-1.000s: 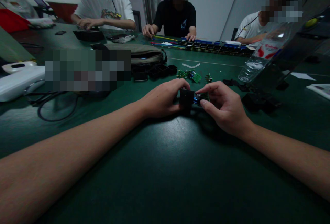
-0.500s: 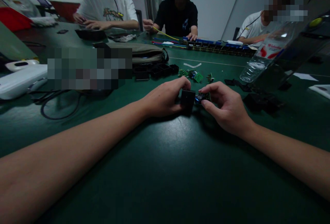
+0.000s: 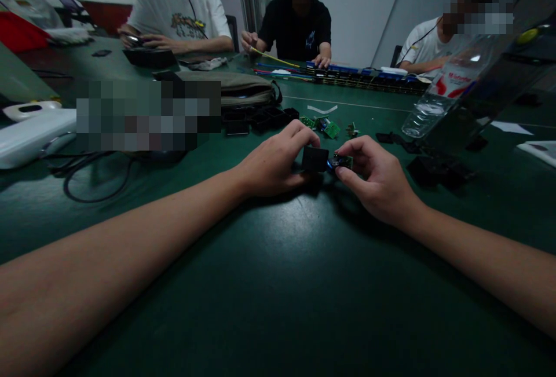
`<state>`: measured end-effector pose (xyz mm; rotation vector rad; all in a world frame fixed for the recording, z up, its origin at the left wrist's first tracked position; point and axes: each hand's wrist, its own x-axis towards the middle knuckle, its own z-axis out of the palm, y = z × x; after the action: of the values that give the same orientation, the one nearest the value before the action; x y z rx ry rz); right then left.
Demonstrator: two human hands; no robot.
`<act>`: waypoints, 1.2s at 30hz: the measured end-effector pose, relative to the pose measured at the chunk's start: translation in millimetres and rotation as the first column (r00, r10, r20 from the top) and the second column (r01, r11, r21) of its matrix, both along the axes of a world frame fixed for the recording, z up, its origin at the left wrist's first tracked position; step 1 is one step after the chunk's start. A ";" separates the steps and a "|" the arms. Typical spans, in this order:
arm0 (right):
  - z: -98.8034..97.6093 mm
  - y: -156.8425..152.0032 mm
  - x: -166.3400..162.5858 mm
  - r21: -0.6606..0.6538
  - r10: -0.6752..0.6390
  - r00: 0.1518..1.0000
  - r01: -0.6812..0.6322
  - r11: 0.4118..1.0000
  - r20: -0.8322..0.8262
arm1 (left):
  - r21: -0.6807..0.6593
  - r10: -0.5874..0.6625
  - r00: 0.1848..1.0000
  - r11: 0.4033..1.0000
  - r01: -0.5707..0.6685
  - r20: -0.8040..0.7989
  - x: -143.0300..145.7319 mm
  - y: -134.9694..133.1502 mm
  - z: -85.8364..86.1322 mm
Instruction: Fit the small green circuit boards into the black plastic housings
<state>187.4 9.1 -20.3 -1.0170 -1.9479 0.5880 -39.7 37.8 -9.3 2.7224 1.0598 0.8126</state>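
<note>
My left hand (image 3: 275,163) grips a small black plastic housing (image 3: 314,158) between thumb and fingers, just above the green table (image 3: 269,284). My right hand (image 3: 376,177) pinches a small green circuit board (image 3: 341,161) with a blue part on it, its left end touching the housing's right side. Both hands are closed on their parts. Beyond them lie a few loose green circuit boards (image 3: 326,127) and several empty black housings (image 3: 260,119).
A tilted plastic water bottle (image 3: 438,96) leans at the right above black parts (image 3: 438,171). A khaki pouch (image 3: 237,87), a black cable loop (image 3: 98,177) and white devices (image 3: 32,134) lie left. Three other people sit at the far side handling cables and parts.
My left hand has lifted and turned the black housing so it lies flatter. The circuit board in my right hand has moved closer against it. The person in black raised a yellow cable.
</note>
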 end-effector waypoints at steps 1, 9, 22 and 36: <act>-0.1 0.3 -0.1 -0.002 0.005 1.000 -0.005 1.000 0.000 | 0.001 0.003 1.000 1.000 -0.003 -0.007 0.1 0.0 -0.1; 2.4 0.5 -1.8 0.014 0.048 0.993 -0.050 0.999 0.107 | -0.002 0.024 1.000 1.000 -0.024 0.016 0.1 0.6 -2.2; 4.6 -0.4 -2.2 0.060 0.055 0.971 -0.071 0.996 0.231 | -0.050 0.065 0.998 0.997 -0.065 -0.001 0.3 1.4 -2.6; 6.1 -2.2 0.9 0.051 0.229 0.942 -0.249 0.967 0.246 | -0.088 0.113 0.992 0.989 -0.117 -0.047 0.7 3.4 -4.4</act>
<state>188.3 6.9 -14.1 -0.8360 -2.3115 0.5329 -39.0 41.1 -13.7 2.6351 1.2404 0.7069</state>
